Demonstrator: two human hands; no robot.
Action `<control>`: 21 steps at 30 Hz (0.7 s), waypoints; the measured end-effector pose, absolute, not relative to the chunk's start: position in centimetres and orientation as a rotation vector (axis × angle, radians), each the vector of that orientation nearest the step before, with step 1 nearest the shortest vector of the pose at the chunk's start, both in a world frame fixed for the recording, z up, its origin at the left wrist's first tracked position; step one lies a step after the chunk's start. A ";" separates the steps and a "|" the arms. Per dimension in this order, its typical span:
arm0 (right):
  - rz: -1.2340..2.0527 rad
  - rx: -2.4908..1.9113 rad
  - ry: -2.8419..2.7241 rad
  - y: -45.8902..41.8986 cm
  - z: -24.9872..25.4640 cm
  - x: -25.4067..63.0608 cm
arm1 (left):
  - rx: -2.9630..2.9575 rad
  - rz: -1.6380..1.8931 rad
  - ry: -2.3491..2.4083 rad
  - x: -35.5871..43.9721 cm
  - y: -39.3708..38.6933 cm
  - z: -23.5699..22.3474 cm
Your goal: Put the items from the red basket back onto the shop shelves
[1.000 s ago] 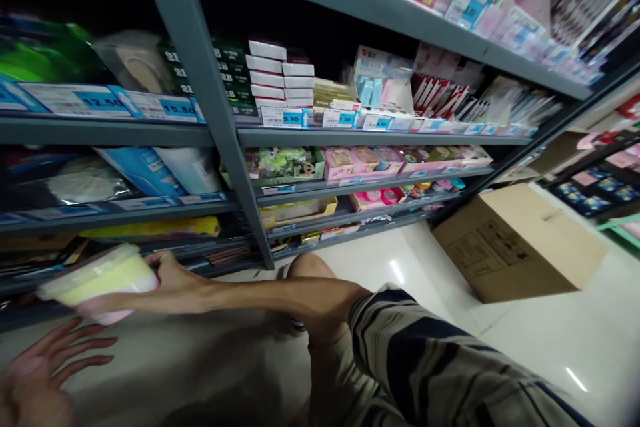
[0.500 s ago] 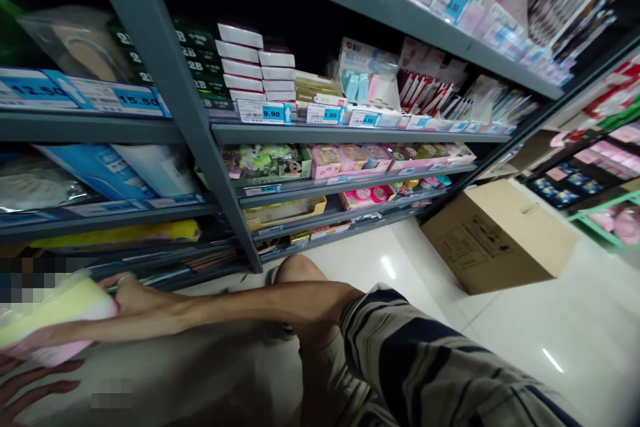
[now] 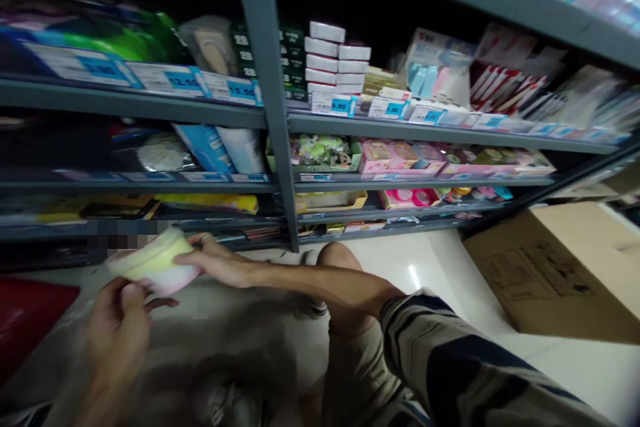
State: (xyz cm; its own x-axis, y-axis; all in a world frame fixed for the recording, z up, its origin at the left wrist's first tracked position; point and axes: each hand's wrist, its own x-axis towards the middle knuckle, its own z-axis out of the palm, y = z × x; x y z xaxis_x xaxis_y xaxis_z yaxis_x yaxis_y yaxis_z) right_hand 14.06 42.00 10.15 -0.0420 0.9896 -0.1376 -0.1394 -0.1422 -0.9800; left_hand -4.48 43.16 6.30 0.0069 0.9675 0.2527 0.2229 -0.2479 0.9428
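Observation:
A yellow, white and pink packet [image 3: 163, 267], rounded and partly in clear plastic, hangs above the floor in front of the low shelves. My right hand [image 3: 215, 260] reaches across from the right and grips its right end, thumb on the near face. At its lower left edge is my left hand [image 3: 123, 320], thumb and fingers curled against the packet, one finger stretched out beneath it. Motion blur and a pixelated patch hide the packet's upper left side, so its exact kind cannot be made out.
Grey shelving [image 3: 280, 107] with boxed and bagged stationery spans the view. A large cardboard box [image 3: 565, 267] stands on the floor at right. Something red [image 3: 33, 320] lies at far left. My bent knee [image 3: 340, 260] is close to the bottom shelf.
The view has swung left, so shelves and box appear further right. My left hand, spread below the packet before, now closes on its lower left edge. My right hand still grips it.

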 end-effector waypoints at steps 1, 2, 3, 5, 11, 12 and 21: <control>1.411 -1.169 -1.032 41.6 10.4 13.9 | 1.513 1.333 1.196 -4.6 43.5 6.0; 1.414 -1.143 -1.005 41.3 10.6 13.7 | 1.467 1.356 1.141 -4.8 43.8 5.8; 1.404 -1.112 -0.981 41.1 10.6 13.5 | 1.433 1.363 1.105 -5.0 44.0 5.8; 1.365 -1.041 -0.989 40.8 10.5 13.2 | 1.412 1.341 1.085 -5.3 44.1 6.0; 1.335 -0.972 -1.091 39.0 10.9 13.3 | 1.375 1.374 1.064 -5.2 42.0 7.3; 1.333 -0.981 -1.098 38.7 11.0 13.5 | 1.359 1.346 1.064 -5.1 41.6 7.4; 1.106 -0.962 -1.226 39.5 8.4 13.2 | 1.149 1.349 1.024 -5.6 42.0 6.8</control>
State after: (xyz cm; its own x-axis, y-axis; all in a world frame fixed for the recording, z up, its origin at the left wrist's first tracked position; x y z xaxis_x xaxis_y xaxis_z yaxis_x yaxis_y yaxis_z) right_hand 13.21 39.53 8.45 0.0045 0.9763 0.2163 -0.1152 0.2153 -0.9697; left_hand -5.59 41.98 6.76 0.0015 0.9955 0.0948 -0.1759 -0.0931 0.9800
